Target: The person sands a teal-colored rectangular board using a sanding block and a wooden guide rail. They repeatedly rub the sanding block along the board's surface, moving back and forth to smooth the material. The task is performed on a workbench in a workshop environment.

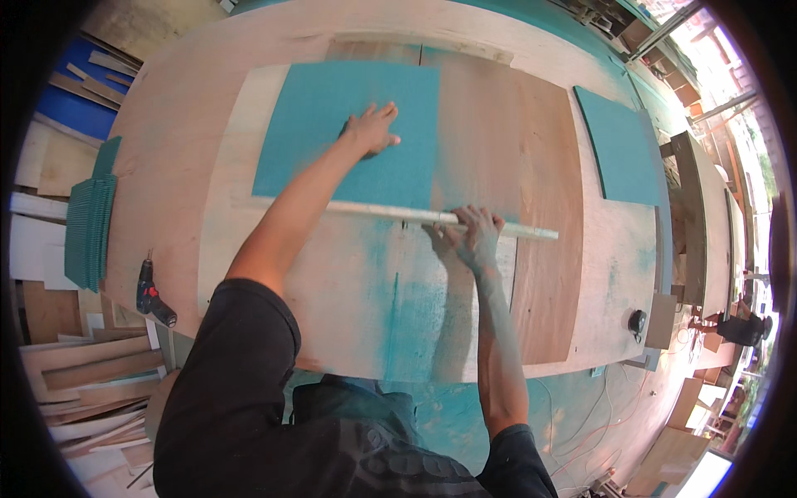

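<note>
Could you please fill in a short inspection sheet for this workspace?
Surface: pale wooden worktop, smeared turquoise in places.
Job's things: turquoise panel lying flat; long pale strip running crosswise by its near edge.
Clutter: black-and-red drill at the near left corner; small black object near the right edge; second turquoise panel at right; stack of green pieces at the left edge.
Hands: left hand spread over the first panel, contact unclear; right hand with fingers on the strip.
Cables: thin cables on the floor, lower right.
Surroundings: wood offcuts piled at lower left.
</note>
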`<state>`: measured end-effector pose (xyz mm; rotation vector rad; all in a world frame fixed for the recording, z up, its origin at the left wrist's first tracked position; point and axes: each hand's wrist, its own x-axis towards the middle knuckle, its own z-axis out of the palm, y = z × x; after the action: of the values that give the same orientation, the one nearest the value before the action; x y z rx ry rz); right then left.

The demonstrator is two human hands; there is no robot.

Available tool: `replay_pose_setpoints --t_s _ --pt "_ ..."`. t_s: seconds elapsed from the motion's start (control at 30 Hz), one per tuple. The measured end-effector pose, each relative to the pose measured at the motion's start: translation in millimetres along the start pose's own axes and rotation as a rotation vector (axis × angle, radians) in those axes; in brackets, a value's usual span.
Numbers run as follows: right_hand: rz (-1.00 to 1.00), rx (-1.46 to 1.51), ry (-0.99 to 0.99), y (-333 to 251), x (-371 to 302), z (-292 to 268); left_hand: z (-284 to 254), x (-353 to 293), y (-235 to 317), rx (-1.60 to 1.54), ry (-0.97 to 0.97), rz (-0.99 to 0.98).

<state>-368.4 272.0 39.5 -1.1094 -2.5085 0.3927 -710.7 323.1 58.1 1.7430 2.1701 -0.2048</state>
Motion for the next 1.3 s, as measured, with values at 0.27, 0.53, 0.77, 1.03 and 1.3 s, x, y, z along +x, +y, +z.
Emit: replay_pose_setpoints --t_s 0.27,0.53,0.77,1.03,1.3 --pt "0.089 0.078 -0.056 -74 -196 -46 61 -202 59 -0.093 -0.017 0.001" --pt "0.129 0.115 -0.111 -129 -360 -80 123 -366 108 -0.114 -0.03 -0.021" --pt "0.153 0.124 -0.159 -145 -415 -92 149 -414 122 -0.097 -0.009 -0.014" --pt "0.382 0.193 -0.284 -180 -359 -79 181 -445 40 -0.235 0.424 -0.308" --pt "0.478 0.265 -0.231 -185 -352 -44 200 -482 -58 -0.193 0.333 -0.737"
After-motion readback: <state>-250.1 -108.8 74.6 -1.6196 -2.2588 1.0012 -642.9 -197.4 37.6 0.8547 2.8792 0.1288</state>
